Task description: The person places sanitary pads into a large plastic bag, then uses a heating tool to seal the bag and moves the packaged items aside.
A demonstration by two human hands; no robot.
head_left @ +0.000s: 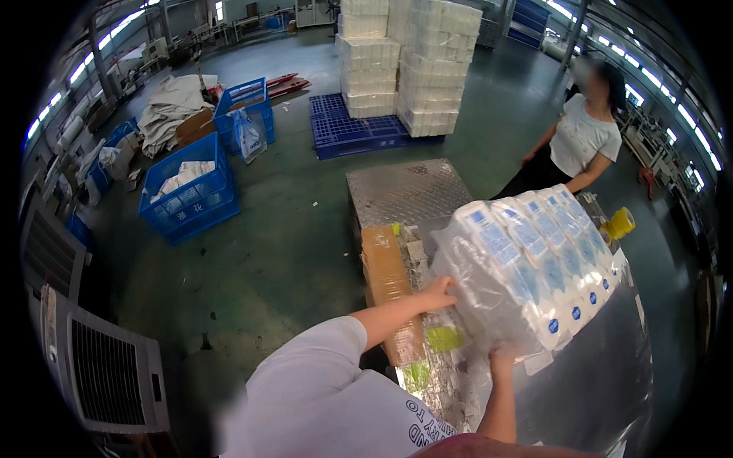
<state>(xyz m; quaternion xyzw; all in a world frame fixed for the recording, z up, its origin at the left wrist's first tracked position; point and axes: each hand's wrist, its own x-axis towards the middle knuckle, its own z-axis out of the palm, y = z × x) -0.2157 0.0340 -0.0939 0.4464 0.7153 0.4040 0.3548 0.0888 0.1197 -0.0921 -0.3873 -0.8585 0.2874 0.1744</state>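
1. At the far left stand grey ventilated machine housings [107, 366], and beyond them blue plastic crates [191, 195] sit on the green floor [282, 244], one holding white material, with a heap of pale sacks [172, 107] behind them.
2. Farther back, near the middle, a blue pallet [347, 133] carries tall stacks of white wrapped packs [412, 61].
3. In front of the person is a metal table [408, 191] with a diamond-plate top; a brown cardboard strip [385, 278] lies along its left edge, with green labels [443, 338] near the hands.
4. The left hand [437, 292] comes in from a white sleeve and presses against the left end of the clear-wrapped bundle of white and blue packs [527, 267]; its grip is closed on that end, fingers curled over the plastic.
5. The bundle is tilted, its near lower end at the hands and its far end raised to the right, above the table and the shiny plastic sheeting [595, 374] there.
6. The right hand [502, 355] holds the bundle from beneath at its lower near corner, its grip closed on the wrap.
7. A yellow tape roll [620, 223] sits just beyond the bundle's far end.
8. At the upper right another person in a white shirt [584, 137] stands beside the table, well apart from the bundle.
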